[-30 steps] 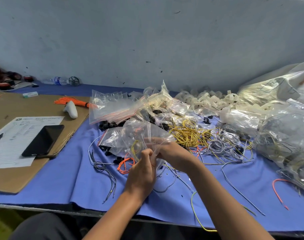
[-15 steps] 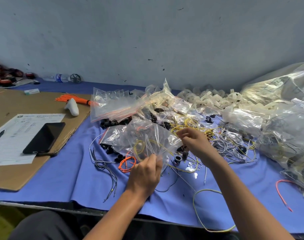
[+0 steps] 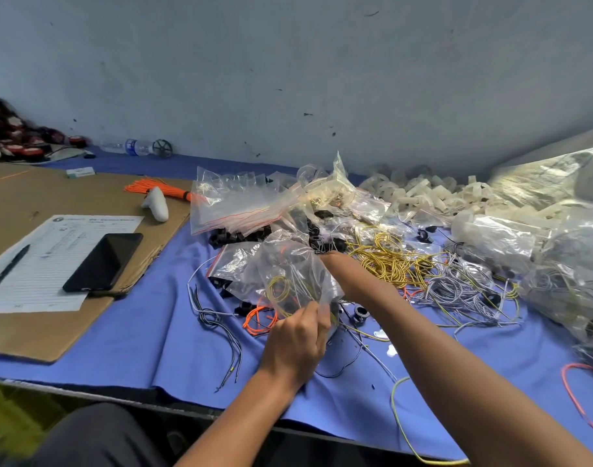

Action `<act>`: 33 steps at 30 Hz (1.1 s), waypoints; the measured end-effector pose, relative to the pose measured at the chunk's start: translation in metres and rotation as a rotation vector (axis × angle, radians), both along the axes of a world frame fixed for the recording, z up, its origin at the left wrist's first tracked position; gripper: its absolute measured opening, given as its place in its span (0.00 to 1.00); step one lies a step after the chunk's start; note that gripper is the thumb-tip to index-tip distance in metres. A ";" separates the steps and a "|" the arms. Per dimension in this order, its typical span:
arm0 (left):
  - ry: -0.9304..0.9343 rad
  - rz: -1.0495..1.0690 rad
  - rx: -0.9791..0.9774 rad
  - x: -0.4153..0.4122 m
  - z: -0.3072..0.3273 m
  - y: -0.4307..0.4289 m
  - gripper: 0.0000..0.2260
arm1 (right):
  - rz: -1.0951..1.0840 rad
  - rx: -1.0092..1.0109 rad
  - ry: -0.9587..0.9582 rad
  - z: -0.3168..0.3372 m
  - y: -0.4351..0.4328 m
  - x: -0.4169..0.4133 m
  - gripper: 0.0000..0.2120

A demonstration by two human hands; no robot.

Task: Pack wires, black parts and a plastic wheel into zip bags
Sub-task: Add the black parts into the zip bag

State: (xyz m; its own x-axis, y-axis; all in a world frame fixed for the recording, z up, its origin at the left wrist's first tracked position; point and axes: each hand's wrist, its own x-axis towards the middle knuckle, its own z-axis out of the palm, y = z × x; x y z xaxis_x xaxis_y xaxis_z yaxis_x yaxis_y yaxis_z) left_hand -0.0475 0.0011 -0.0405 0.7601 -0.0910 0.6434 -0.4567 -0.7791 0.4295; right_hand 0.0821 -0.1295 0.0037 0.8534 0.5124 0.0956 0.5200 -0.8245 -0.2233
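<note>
Taking 12 o'clock as the direction of the wall, the left side of the tabletop [image 3: 146, 332] carries a cardboard sheet [image 3: 18, 210]. On it lie a printed form [image 3: 52, 264], a pen [image 3: 5, 271], a black phone [image 3: 104, 261] and a white controller [image 3: 156, 203]. A bundle of orange wires [image 3: 153, 188] lies just at the controller's 12 o'clock.

Near the middle, a stack of empty zip bags [image 3: 234, 203] rests on a heap of black parts [image 3: 234, 235]. At 5 o'clock of that heap the zip bag in work [image 3: 288, 264] stands up from the cloth, with a yellow wire [image 3: 278, 288] coiled inside. The left hand [image 3: 298, 338] pinches its near edge between thumb and fingers. The right hand [image 3: 337, 266] meets the bag from 3 o'clock. The film hides its fingers, so I cannot tell if they grasp something or are relaxed.

Further right lie loose yellow wires [image 3: 386, 254], then grey wires [image 3: 453, 288]. At 1 o'clock is a pile of pale plastic parts [image 3: 423, 193].

The bag looks to be thin, light, slippery film, and I think its mouth will fall closed if it is not held. It is best taken at the stiffer zip strip. The wires seem light and springy and tangle easily, so they should be gripped across the whole coil. The black parts appear small and rigid, and may roll away.
</note>
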 end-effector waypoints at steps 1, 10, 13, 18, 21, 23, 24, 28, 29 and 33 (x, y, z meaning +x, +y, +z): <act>0.006 -0.004 0.000 0.000 0.000 0.000 0.19 | -0.058 0.029 -0.015 -0.001 0.000 0.001 0.04; -0.007 -0.050 0.000 -0.001 0.000 0.000 0.20 | -0.286 1.014 0.287 0.020 -0.032 -0.004 0.14; -0.008 -0.064 -0.002 -0.001 -0.001 0.001 0.20 | -0.336 1.024 0.180 0.031 -0.042 -0.008 0.12; 0.039 -0.085 -0.037 -0.002 -0.001 0.000 0.25 | -0.308 0.952 0.343 0.038 -0.059 -0.022 0.09; 0.043 -0.095 -0.048 -0.003 0.000 0.000 0.23 | -0.316 0.444 0.165 0.027 -0.059 -0.031 0.10; 0.036 -0.093 -0.036 -0.003 0.001 0.000 0.21 | -0.366 0.573 0.058 0.025 -0.058 -0.035 0.08; 0.028 -0.090 -0.027 -0.004 0.002 0.000 0.21 | -0.378 0.702 0.042 0.029 -0.059 -0.037 0.07; 0.024 -0.057 -0.004 -0.002 0.001 0.000 0.21 | -0.333 1.149 0.079 0.061 -0.072 -0.039 0.06; 0.029 -0.054 -0.002 -0.001 0.000 0.000 0.21 | -0.315 1.211 0.070 0.071 -0.076 -0.041 0.06; 0.037 -0.050 0.005 0.000 -0.002 0.000 0.20 | -0.270 1.361 0.030 0.099 -0.092 -0.052 0.07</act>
